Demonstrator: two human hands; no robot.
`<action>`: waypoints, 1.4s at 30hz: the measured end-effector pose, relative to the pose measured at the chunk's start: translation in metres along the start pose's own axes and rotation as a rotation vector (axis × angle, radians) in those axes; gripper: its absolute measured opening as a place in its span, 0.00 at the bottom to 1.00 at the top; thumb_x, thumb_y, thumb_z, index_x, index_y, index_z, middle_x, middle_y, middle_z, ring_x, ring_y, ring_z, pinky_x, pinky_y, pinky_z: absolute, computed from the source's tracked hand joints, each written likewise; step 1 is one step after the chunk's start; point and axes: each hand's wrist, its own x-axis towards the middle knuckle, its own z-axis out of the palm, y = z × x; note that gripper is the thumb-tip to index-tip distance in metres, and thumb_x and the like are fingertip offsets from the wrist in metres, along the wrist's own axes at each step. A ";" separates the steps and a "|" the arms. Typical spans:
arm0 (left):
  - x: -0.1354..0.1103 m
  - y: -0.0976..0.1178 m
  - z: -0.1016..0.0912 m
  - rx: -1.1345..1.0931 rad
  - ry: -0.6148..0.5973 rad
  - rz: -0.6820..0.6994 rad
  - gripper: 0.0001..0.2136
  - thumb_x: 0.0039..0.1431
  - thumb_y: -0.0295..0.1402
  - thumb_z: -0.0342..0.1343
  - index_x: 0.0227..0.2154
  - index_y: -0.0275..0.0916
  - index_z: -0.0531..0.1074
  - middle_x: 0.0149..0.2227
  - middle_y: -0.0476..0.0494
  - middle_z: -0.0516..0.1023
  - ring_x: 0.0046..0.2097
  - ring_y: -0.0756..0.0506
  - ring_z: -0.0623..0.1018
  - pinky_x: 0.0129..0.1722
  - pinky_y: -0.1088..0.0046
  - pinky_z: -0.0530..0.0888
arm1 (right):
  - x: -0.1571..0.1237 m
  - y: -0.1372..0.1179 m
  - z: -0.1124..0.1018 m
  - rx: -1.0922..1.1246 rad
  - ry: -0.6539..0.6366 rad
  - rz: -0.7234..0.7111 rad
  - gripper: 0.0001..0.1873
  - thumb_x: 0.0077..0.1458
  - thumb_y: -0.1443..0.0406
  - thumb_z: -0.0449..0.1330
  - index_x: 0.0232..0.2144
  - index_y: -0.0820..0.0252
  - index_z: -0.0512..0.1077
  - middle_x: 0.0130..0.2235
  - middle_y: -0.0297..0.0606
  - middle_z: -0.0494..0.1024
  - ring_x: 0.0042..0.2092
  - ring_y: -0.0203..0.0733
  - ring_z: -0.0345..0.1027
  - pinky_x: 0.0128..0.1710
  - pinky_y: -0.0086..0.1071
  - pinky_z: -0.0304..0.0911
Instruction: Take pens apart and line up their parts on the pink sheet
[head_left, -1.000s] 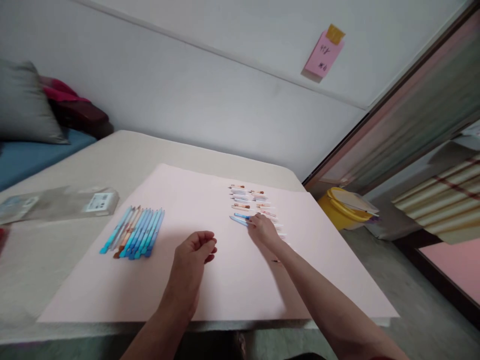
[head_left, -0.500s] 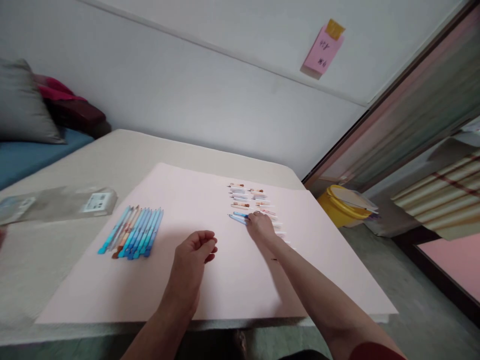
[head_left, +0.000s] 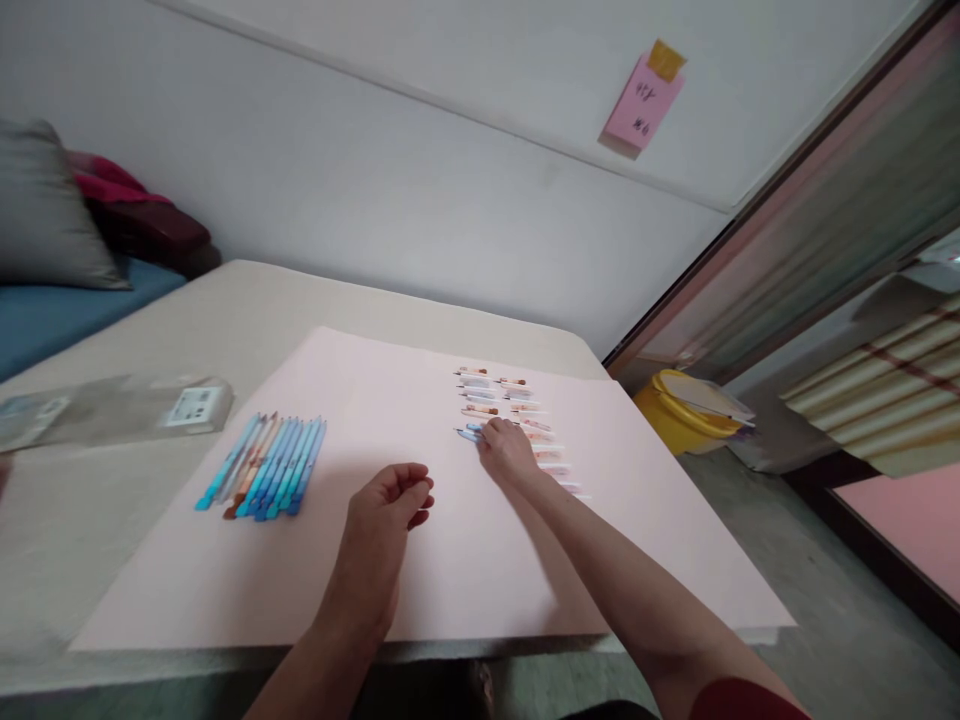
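My right hand (head_left: 507, 447) is closed on a blue pen (head_left: 469, 434) at the near end of the left column of pens, covering most of it; another light-blue pen seems to lie against it. Two columns of pens lie on the pink sheet (head_left: 405, 590): brown-and-white and grey-white ones such as this brown-ended pen (head_left: 480, 411), and paler orange and pink pens (head_left: 551, 455) partly behind my hand. My left hand (head_left: 391, 497) hovers above the sheet, fingers curled to the thumb, with nothing visible in it. Left of it, several blue pens (head_left: 289, 465) and a brown pen (head_left: 251, 470) lie side by side.
A clear plastic sleeve (head_left: 127, 408) with a white label lies left of the sheet. A cushion (head_left: 52, 210) rests on a blue seat at the far left. A yellow bucket (head_left: 679, 415) stands beyond the table's right side. A pink note (head_left: 643, 105) is taped to the wall.
My right hand has shifted slightly left and away from me, covering more of the blue pens. More of the right column's near end shows. My left hand has hardly moved.
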 end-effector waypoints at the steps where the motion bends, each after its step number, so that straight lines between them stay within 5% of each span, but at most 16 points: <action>1: 0.000 0.000 0.000 -0.003 0.008 -0.001 0.12 0.42 0.33 0.60 0.32 0.35 0.73 0.32 0.43 0.75 0.31 0.49 0.73 0.35 0.70 0.68 | 0.001 0.000 0.001 0.000 -0.003 -0.002 0.10 0.55 0.66 0.52 0.37 0.62 0.70 0.42 0.44 0.71 0.42 0.45 0.60 0.40 0.34 0.51; 20: 0.001 0.000 0.000 0.005 -0.027 0.000 0.12 0.44 0.34 0.60 0.33 0.35 0.73 0.33 0.43 0.76 0.33 0.49 0.73 0.36 0.70 0.68 | 0.015 0.011 -0.007 0.002 -0.038 0.011 0.10 0.54 0.67 0.51 0.36 0.62 0.70 0.42 0.44 0.72 0.44 0.47 0.62 0.40 0.35 0.52; 26: 0.000 0.002 0.001 -0.010 -0.023 0.004 0.11 0.43 0.34 0.60 0.32 0.35 0.73 0.33 0.43 0.75 0.32 0.49 0.73 0.35 0.71 0.68 | 0.008 0.001 -0.025 0.031 -0.044 0.012 0.11 0.54 0.69 0.51 0.38 0.64 0.70 0.44 0.47 0.71 0.44 0.47 0.62 0.40 0.34 0.54; 28: 0.000 0.002 0.000 -0.011 -0.029 0.018 0.11 0.43 0.34 0.60 0.32 0.35 0.73 0.32 0.44 0.75 0.32 0.50 0.72 0.35 0.71 0.68 | -0.007 -0.013 -0.039 0.077 -0.033 -0.020 0.11 0.52 0.71 0.52 0.39 0.63 0.69 0.43 0.45 0.72 0.44 0.45 0.63 0.40 0.33 0.55; 31: 0.000 0.004 -0.001 -0.016 -0.046 0.044 0.10 0.44 0.34 0.60 0.31 0.36 0.74 0.32 0.44 0.76 0.32 0.50 0.73 0.35 0.71 0.68 | -0.041 -0.045 -0.073 0.426 0.065 -0.191 0.14 0.52 0.73 0.51 0.40 0.60 0.69 0.41 0.42 0.74 0.44 0.43 0.64 0.42 0.34 0.57; 34: 0.001 0.003 -0.002 -0.041 -0.066 0.068 0.11 0.43 0.35 0.60 0.31 0.36 0.74 0.33 0.43 0.76 0.32 0.49 0.73 0.34 0.72 0.68 | -0.079 -0.083 -0.122 0.750 0.104 -0.362 0.13 0.56 0.72 0.49 0.40 0.56 0.70 0.38 0.37 0.76 0.41 0.39 0.67 0.42 0.34 0.59; 37: 0.001 0.003 -0.003 -0.045 -0.064 0.065 0.12 0.41 0.34 0.61 0.32 0.35 0.74 0.32 0.42 0.76 0.31 0.49 0.74 0.33 0.71 0.69 | -0.108 -0.112 -0.178 0.960 0.140 -0.367 0.13 0.57 0.72 0.49 0.37 0.55 0.70 0.34 0.35 0.76 0.37 0.37 0.67 0.39 0.33 0.61; 42: -0.005 0.005 -0.004 0.010 -0.065 0.026 0.11 0.41 0.31 0.61 0.31 0.35 0.74 0.31 0.43 0.76 0.31 0.50 0.74 0.35 0.72 0.69 | -0.143 -0.120 -0.245 1.104 0.087 -0.544 0.11 0.58 0.65 0.51 0.41 0.47 0.70 0.31 0.27 0.76 0.34 0.32 0.67 0.39 0.28 0.63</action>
